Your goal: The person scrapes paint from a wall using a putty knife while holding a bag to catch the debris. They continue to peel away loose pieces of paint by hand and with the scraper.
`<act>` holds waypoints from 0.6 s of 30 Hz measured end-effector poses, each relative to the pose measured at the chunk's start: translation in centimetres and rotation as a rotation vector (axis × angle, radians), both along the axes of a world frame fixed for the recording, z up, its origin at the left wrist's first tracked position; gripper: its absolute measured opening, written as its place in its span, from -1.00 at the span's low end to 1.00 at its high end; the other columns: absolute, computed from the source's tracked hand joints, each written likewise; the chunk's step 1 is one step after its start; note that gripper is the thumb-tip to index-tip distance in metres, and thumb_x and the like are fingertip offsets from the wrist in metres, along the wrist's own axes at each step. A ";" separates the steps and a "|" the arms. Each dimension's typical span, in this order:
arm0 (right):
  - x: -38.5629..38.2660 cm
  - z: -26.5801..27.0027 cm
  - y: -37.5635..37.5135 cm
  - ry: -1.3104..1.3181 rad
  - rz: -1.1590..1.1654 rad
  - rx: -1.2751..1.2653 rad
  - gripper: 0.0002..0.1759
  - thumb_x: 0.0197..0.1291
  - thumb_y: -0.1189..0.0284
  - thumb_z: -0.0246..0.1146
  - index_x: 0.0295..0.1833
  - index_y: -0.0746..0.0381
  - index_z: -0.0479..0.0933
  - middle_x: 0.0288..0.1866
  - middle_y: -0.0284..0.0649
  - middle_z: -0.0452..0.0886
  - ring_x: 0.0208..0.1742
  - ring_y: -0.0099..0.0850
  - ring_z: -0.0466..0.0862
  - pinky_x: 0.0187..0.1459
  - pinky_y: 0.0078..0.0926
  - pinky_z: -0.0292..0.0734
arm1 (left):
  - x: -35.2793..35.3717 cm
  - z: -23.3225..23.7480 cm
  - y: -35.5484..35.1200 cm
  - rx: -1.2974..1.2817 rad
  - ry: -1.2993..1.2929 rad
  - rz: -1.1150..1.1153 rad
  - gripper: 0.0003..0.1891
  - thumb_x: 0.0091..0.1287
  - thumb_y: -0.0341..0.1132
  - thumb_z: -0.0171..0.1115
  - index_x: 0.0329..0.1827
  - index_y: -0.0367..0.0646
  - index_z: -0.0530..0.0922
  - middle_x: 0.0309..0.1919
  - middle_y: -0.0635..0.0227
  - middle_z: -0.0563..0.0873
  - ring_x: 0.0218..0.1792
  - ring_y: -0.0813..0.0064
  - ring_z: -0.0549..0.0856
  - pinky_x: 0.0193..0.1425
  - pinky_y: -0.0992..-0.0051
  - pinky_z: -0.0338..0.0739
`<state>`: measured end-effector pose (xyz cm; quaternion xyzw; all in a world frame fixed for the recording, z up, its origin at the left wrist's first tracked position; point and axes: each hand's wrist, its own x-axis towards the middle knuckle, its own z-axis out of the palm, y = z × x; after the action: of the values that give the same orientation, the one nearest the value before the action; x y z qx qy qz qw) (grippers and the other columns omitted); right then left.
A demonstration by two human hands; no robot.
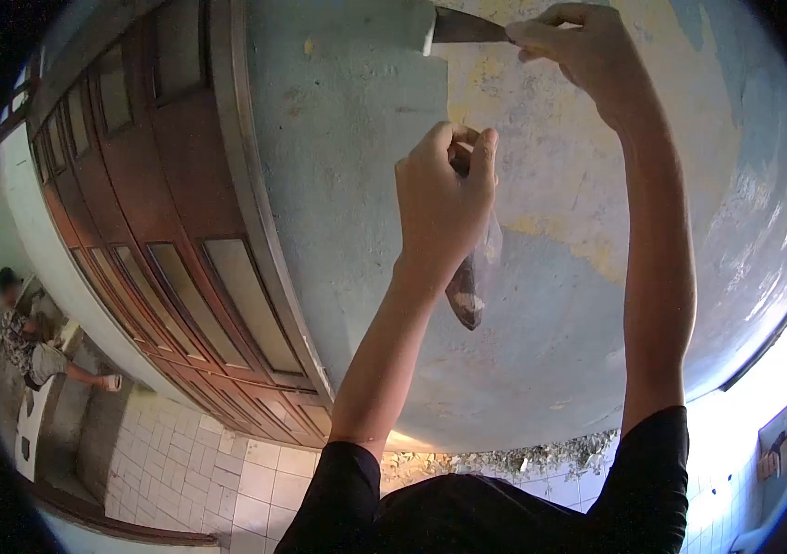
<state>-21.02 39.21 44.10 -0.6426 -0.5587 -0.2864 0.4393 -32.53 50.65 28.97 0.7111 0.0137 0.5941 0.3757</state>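
Two scrapers are in hand before a worn wall (pixel 347 185). The right hand (pixel 578 55), at 12 o'clock in the view, is closed in a pinch round the handle of the flat scraper (pixel 466 28). Its dark blade points toward 9 o'clock, and its pale leading edge meets the border between the grey-blue coat and a bared yellow-cream patch. The left hand (pixel 444 198), near centre, is fisted on the second scraper (pixel 467 295), whose blade hangs toward 6 o'clock and is smeared whitish at the tip. The wooden door (pixel 181 185) has its frame edge at 9 o'clock of both hands. Bare wall extends toward 3 and 5 o'clock. Rubble (pixel 504 459) lines the wall foot at 6 o'clock, on the tiled floor (pixel 227 480). A seated person (pixel 29 346) is at 8 o'clock, well apart.
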 end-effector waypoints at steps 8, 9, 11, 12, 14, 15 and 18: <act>-0.5 -2.8 0.6 0.084 0.021 0.167 -0.69 0.25 0.20 0.51 -0.19 0.26 0.80 -0.39 -0.24 0.83 -0.56 -0.70 0.47 -0.53 -0.62 0.29 | -1.6 0.3 -0.4 -0.024 0.024 0.026 -0.67 0.53 -0.13 0.32 -0.20 -0.28 0.71 -0.57 0.30 0.77 -0.50 0.53 0.80 -0.34 0.51 0.61; -0.7 -2.8 0.6 0.131 0.050 0.159 -0.69 0.22 0.19 0.51 -0.17 0.24 0.82 -0.40 -0.27 0.84 -0.45 -0.62 0.67 -0.44 -0.57 0.49 | -1.8 0.5 -0.3 -0.024 0.018 0.029 -0.67 0.53 -0.13 0.32 -0.20 -0.28 0.71 -0.56 0.29 0.77 -0.50 0.53 0.80 -0.34 0.51 0.61; -0.5 -2.6 1.3 0.110 0.056 0.170 -0.70 0.21 0.20 0.51 -0.18 0.24 0.83 -0.41 -0.27 0.84 -0.46 -0.62 0.67 -0.45 -0.57 0.48 | -2.3 0.6 -0.2 -0.016 -0.001 0.041 -0.67 0.53 -0.14 0.32 -0.20 -0.29 0.71 -0.56 0.29 0.77 -0.49 0.52 0.80 -0.33 0.51 0.61; -0.3 -2.6 1.5 0.105 0.053 0.183 -0.71 0.21 0.21 0.52 -0.19 0.24 0.83 -0.42 -0.28 0.83 -0.46 -0.62 0.66 -0.45 -0.56 0.48 | -2.4 0.6 -0.2 -0.008 -0.005 0.047 -0.67 0.54 -0.14 0.32 -0.19 -0.29 0.71 -0.55 0.29 0.77 -0.49 0.52 0.80 -0.33 0.52 0.61; 0.0 -2.6 1.5 0.135 0.110 0.178 -0.71 0.21 0.21 0.52 -0.21 0.23 0.83 -0.42 -0.29 0.83 -0.47 -0.62 0.65 -0.45 -0.56 0.46 | -2.2 0.9 -0.3 -0.006 -0.016 0.043 -0.68 0.54 -0.15 0.32 -0.19 -0.30 0.71 -0.55 0.28 0.78 -0.48 0.52 0.81 -0.33 0.52 0.61; 0.0 -2.5 1.4 0.152 0.172 0.171 -0.72 0.21 0.21 0.53 -0.22 0.23 0.84 -0.43 -0.29 0.82 -0.47 -0.63 0.64 -0.46 -0.56 0.45 | -2.1 1.0 -0.4 -0.006 -0.041 0.042 -0.68 0.54 -0.16 0.32 -0.18 -0.30 0.71 -0.54 0.28 0.78 -0.48 0.52 0.81 -0.32 0.53 0.61; 0.0 -2.4 1.9 0.137 0.170 0.185 -0.71 0.22 0.20 0.53 -0.23 0.23 0.84 -0.44 -0.30 0.82 -0.50 -0.63 0.61 -0.48 -0.58 0.42 | -2.4 0.9 -0.6 -0.018 -0.031 0.029 -0.70 0.54 -0.18 0.33 -0.18 -0.31 0.70 -0.54 0.28 0.78 -0.47 0.51 0.81 -0.32 0.53 0.61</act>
<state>-20.98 41.13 41.69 -0.5679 -0.5510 -0.2538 0.5563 -34.89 50.02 29.84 0.6982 0.0235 0.6102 0.3737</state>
